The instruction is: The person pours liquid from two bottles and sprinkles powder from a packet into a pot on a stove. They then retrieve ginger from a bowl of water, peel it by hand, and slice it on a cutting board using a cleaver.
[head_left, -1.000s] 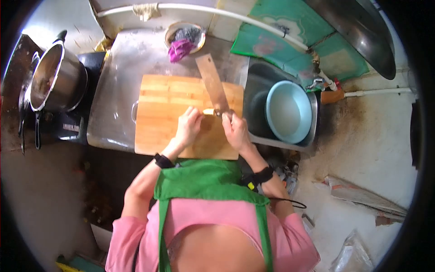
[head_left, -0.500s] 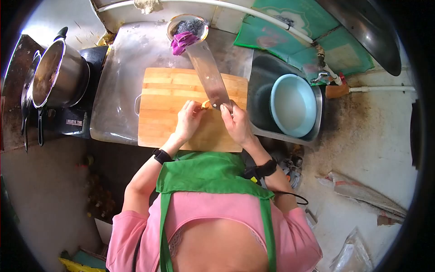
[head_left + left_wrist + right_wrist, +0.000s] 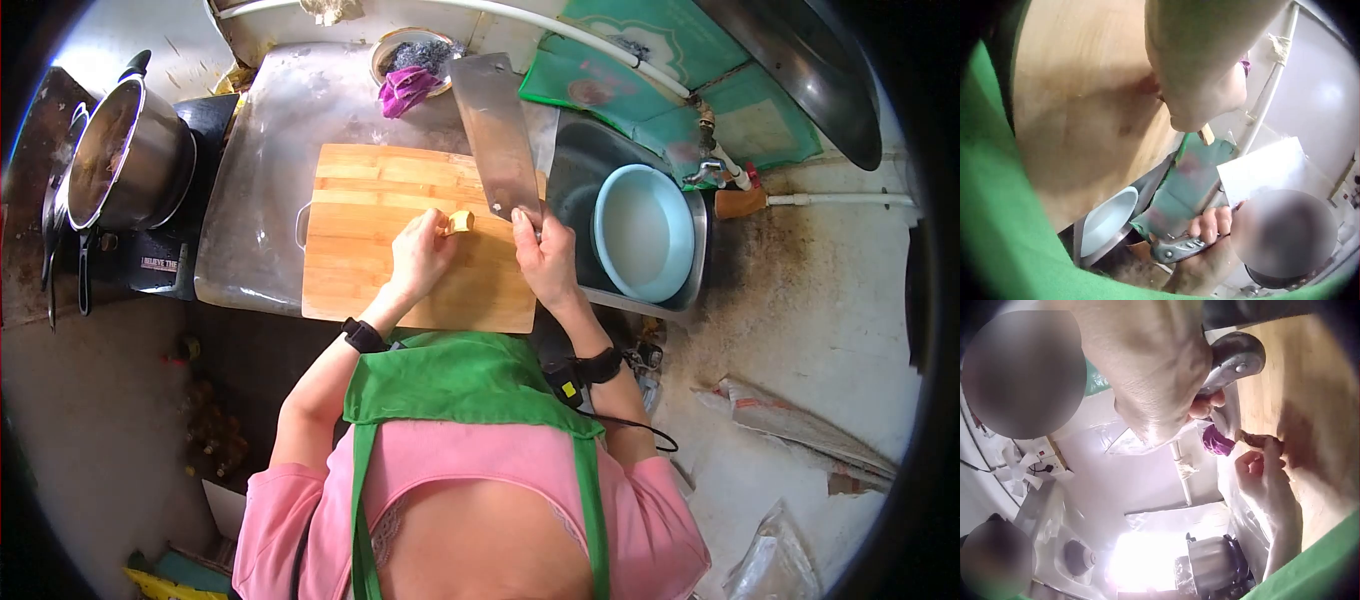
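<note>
A small yellowish piece (image 3: 459, 222) with brown skin is pinched in the left hand (image 3: 421, 258), over the wooden cutting board (image 3: 365, 250). The right hand (image 3: 547, 262) grips the handle of a broad-bladed cleaver (image 3: 496, 135), its blade pointing away from the body above the board's right edge. A gap separates the blade from the piece. In the right wrist view the left hand (image 3: 1267, 487) holds the brown-skinned piece (image 3: 1259, 440) near the board, and the cleaver's grey handle (image 3: 1235, 361) shows in the right hand (image 3: 1160, 375).
A light blue basin (image 3: 645, 233) sits in the sink at the right. Behind the board is a bowl (image 3: 378, 62) with a scouring pad and purple cloth (image 3: 405, 90). A metal pot (image 3: 135, 160) stands at the left; a wok (image 3: 810, 75) hangs at upper right.
The cleaver has moved right, away from the piece, with the right hand. The left hand has shifted slightly right, still holding the piece, which shows more now.
</note>
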`<action>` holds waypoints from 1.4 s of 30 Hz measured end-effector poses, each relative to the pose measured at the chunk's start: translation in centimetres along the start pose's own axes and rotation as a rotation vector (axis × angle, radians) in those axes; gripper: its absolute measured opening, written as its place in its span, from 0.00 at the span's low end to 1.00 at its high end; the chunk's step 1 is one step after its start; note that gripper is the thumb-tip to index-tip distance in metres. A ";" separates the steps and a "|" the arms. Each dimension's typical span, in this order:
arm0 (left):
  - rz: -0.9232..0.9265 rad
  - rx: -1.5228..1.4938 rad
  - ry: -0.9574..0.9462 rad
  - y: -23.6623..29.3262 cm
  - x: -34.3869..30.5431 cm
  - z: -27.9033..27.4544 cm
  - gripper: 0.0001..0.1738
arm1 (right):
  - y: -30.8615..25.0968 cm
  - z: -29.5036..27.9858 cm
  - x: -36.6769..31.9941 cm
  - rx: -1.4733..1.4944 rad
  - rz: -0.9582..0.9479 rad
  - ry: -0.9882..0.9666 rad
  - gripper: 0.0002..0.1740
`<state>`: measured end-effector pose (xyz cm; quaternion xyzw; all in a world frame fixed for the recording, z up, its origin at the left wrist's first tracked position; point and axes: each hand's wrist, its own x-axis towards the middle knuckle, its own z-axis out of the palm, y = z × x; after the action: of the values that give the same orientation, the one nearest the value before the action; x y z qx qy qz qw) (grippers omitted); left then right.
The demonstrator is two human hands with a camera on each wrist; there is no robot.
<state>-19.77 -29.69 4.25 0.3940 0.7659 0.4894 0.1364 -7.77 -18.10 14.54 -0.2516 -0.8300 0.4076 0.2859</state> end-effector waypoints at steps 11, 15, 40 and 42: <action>0.005 0.272 -0.034 0.9 0.3 0.8 0.12 | 3.4 -0.5 -2.4 0.187 0.308 0.016 0.10; -0.244 -0.047 -0.100 1.3 -0.3 1.1 0.14 | 4.0 0.3 -2.3 0.222 0.393 0.005 0.11; -0.533 -0.434 -0.340 2.2 -0.7 2.1 0.16 | 0.4 2.6 0.1 0.001 0.060 0.052 0.09; -0.584 -0.470 -0.356 2.0 -0.9 2.4 0.16 | -0.8 2.3 0.1 0.020 0.042 0.091 0.09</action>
<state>-16.86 -28.38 4.63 0.1969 0.6775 0.5159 0.4860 -9.54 -19.63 14.05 -0.2841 -0.8065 0.4101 0.3173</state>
